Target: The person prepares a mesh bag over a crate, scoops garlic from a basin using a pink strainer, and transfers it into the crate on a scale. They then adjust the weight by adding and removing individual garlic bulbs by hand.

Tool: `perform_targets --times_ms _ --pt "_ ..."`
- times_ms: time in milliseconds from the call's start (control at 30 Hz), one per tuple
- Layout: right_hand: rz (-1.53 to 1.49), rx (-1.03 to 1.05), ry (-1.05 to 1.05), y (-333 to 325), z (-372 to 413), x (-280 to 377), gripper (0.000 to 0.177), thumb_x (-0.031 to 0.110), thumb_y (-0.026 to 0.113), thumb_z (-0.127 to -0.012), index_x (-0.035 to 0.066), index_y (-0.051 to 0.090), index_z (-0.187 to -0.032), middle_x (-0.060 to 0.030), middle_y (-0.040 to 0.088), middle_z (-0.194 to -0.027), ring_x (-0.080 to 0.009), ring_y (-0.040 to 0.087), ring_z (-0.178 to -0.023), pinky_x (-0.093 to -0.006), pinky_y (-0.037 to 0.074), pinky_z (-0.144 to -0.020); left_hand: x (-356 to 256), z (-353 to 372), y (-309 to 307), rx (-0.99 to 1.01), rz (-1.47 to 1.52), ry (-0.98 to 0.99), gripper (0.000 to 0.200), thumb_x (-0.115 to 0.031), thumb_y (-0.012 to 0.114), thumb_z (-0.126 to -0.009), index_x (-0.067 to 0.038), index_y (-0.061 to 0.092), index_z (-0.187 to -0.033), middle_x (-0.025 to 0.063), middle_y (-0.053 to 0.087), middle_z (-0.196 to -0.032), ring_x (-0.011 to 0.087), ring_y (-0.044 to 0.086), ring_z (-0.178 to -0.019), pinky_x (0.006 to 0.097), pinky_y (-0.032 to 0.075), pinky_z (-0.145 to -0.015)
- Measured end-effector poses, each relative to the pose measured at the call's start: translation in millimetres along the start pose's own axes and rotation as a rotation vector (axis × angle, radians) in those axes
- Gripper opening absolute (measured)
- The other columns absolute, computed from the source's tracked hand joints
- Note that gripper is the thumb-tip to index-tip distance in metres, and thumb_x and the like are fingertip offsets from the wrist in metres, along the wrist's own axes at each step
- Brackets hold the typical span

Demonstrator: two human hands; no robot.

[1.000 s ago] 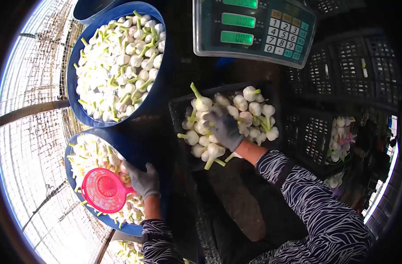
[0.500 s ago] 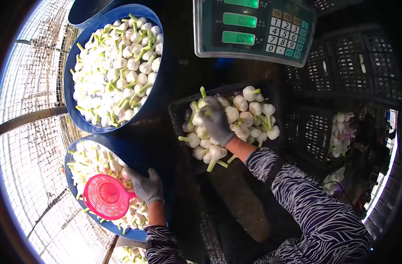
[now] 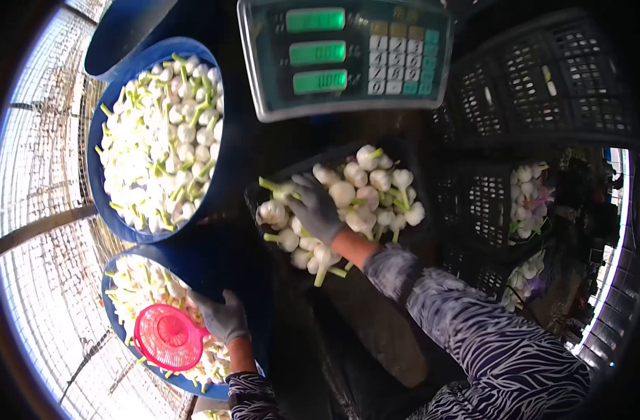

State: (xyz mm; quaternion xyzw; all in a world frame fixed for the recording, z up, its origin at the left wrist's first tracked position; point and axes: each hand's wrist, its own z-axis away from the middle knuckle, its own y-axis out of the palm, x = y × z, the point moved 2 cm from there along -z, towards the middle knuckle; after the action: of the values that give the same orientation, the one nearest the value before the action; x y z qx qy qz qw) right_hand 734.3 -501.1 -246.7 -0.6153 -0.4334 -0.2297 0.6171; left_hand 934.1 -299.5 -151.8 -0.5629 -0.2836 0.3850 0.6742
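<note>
My right hand [image 3: 311, 204], in a grey glove, reaches over the left part of a black crate [image 3: 253, 199] of garlic bulbs [image 3: 342, 194]. Its fingers are bent at a bulb with a green stem, and whether they grip it is hard to tell. My left hand [image 3: 224, 315], also gloved, rests at the right rim of the lower blue barrel [image 3: 253, 350], with its thumb apart and its fingertips at the garlic. A pink plastic strainer [image 3: 169, 337] lies on the garlic there, its handle pointing to my left hand.
A larger blue barrel [image 3: 217, 77] full of garlic stands at the upper left. Above the crate is a scale [image 3: 344, 56] with green displays and a keypad. Black slatted crates [image 3: 488, 206] stand at the right, some holding garlic. White mesh [image 3: 40, 161] lines the left side.
The view has shifted, so the scale and crate appear further left. My right hand has moved toward the crate's left edge, uncovering bulbs in the middle. My left hand stays by the lower barrel.
</note>
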Motion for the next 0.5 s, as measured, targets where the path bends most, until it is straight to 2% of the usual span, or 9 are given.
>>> perform_targets --times_ms 67,133,200,300,367,433,500 --pt "-0.443 0.224 0.382 -59 1 33 0.032 0.028 0.056 -0.090 0.002 0.061 -0.107 -0.0167 0.063 -0.102 -0.0313 0.059 -0.094 -0.0395 0.045 -0.088 -5 -1 -5 0.048 0.022 -0.066 0.083 -0.025 0.061 -0.079 0.001 0.021 -0.146 0.0289 0.041 -0.141 0.0406 0.050 -0.122 0.0425 0.043 -0.100" --pt "-0.192 0.433 0.441 -102 25 39 0.023 0.017 0.040 -0.100 0.001 0.056 -0.104 -0.0135 0.063 -0.096 -0.0232 0.062 -0.096 -0.0342 0.048 -0.080 -8 1 -10 0.052 0.073 -0.073 0.083 -0.024 0.061 -0.079 0.000 0.020 -0.147 0.0284 0.041 -0.141 0.0406 0.051 -0.121 0.0426 0.043 -0.099" --pt "-0.314 0.323 0.466 -140 42 67 0.027 0.024 0.038 -0.101 0.003 0.052 -0.092 -0.0116 0.062 -0.083 -0.0243 0.065 -0.083 -0.0360 0.051 -0.072 -11 2 -13 0.029 0.081 -0.055 0.083 -0.023 0.060 -0.078 0.000 0.020 -0.147 0.0281 0.041 -0.141 0.0402 0.050 -0.122 0.0425 0.044 -0.098" --pt "-0.878 0.337 0.852 -137 86 49 0.033 0.033 0.038 -0.100 0.006 0.050 -0.085 -0.0154 0.063 -0.076 -0.0276 0.065 -0.068 -0.0387 0.054 -0.063 -6 2 -7 0.021 0.053 -0.054 0.084 -0.023 0.060 -0.078 0.000 0.019 -0.147 0.0280 0.039 -0.142 0.0397 0.048 -0.124 0.0421 0.044 -0.099" --pt "-1.062 0.314 1.088 -161 75 93 0.036 0.033 0.038 -0.101 0.004 0.050 -0.084 -0.0174 0.064 -0.075 -0.0264 0.065 -0.066 -0.0368 0.055 -0.060 -8 2 -8 0.034 0.040 -0.071 0.083 -0.023 0.060 -0.078 0.001 0.019 -0.147 0.0277 0.038 -0.143 0.0391 0.047 -0.126 0.0413 0.041 -0.101" --pt "-1.020 0.329 1.117 -162 83 95 0.037 0.033 0.037 -0.101 0.003 0.051 -0.084 -0.0171 0.064 -0.075 -0.0261 0.065 -0.067 -0.0360 0.055 -0.060 -13 3 -12 0.064 0.048 -0.097 0.083 -0.023 0.060 -0.079 0.004 0.020 -0.147 0.0271 0.037 -0.145 0.0381 0.045 -0.128 0.0400 0.037 -0.106" --pt "-1.011 0.327 1.143 -162 89 94 0.037 0.032 0.037 -0.101 0.002 0.051 -0.084 -0.0167 0.064 -0.075 -0.0258 0.065 -0.067 -0.0354 0.055 -0.060 -13 2 -11 0.067 0.052 -0.100 0.083 -0.023 0.060 -0.079 0.003 0.019 -0.147 0.0270 0.038 -0.144 0.0382 0.046 -0.127 0.0401 0.038 -0.106"
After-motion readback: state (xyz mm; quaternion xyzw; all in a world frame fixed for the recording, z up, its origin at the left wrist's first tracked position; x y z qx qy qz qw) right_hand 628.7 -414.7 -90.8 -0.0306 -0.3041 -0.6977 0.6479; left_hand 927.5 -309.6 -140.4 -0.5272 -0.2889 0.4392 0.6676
